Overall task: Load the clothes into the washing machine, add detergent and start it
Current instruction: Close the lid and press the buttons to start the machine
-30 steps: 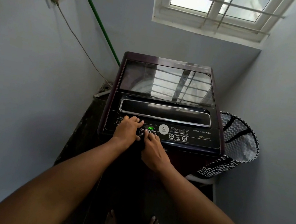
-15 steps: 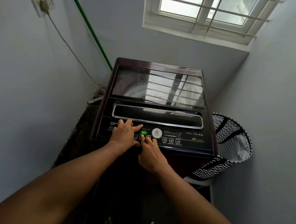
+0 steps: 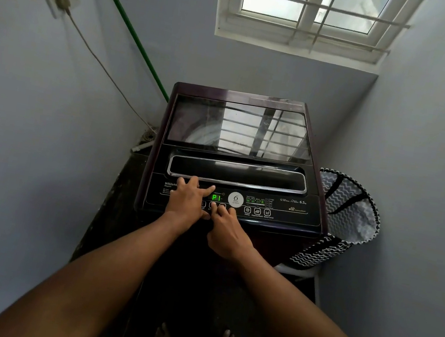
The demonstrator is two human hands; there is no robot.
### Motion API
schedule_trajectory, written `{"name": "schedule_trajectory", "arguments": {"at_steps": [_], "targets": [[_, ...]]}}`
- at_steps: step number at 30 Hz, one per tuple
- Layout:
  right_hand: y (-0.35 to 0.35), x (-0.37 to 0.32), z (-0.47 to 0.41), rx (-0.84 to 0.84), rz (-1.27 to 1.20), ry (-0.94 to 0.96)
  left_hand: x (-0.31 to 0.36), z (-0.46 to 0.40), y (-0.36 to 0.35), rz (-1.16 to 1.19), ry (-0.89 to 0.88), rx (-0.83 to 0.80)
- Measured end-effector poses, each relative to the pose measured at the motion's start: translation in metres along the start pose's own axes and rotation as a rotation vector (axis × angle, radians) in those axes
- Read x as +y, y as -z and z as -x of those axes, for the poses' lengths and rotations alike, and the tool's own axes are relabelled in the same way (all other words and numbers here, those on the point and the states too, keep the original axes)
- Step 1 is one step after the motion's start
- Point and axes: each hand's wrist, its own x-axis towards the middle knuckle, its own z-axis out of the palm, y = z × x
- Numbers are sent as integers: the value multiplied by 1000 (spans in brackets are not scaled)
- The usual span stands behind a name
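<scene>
1. The washing machine (image 3: 241, 159), a heavy, rigid top-loader, needs only light fingertip taps on its control panel (image 3: 280, 217); glass lid (image 3: 239, 128) closed beyond the fingers.
2. Right hand (image 3: 227, 231) presses a button just below the green "P1" display (image 3: 216, 197), remaining fingers curled, gripping nothing.
3. Left hand (image 3: 188, 199) rests spread flat beside it.
4. The chevron laundry basket (image 3: 347, 217) stands right of the fingers.

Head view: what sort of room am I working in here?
Most likely a narrow home laundry nook: a dark top-loading washing machine with a glass lid fills the gap between pale walls, a black-and-white zigzag fabric laundry basket stands beside it, and a white barred window sits above.

home laundry nook: washing machine (image 3: 241, 159), laundry basket (image 3: 350, 217).
</scene>
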Motion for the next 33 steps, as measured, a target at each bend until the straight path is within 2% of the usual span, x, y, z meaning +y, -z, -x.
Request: {"name": "schedule_trajectory", "arguments": {"at_steps": [5, 16, 23, 33], "targets": [[2, 0, -1, -18, -5, 2, 0, -2, 0, 35, 12, -9], [-3, 5, -8, -8, 14, 13, 8, 0, -2, -41, 18, -31], [0, 7, -8, -34, 1, 28, 4, -2, -4, 35, 40, 5], [-2, 10, -20, -56, 152, 149, 7, -1, -3, 41, 56, -24]]}}
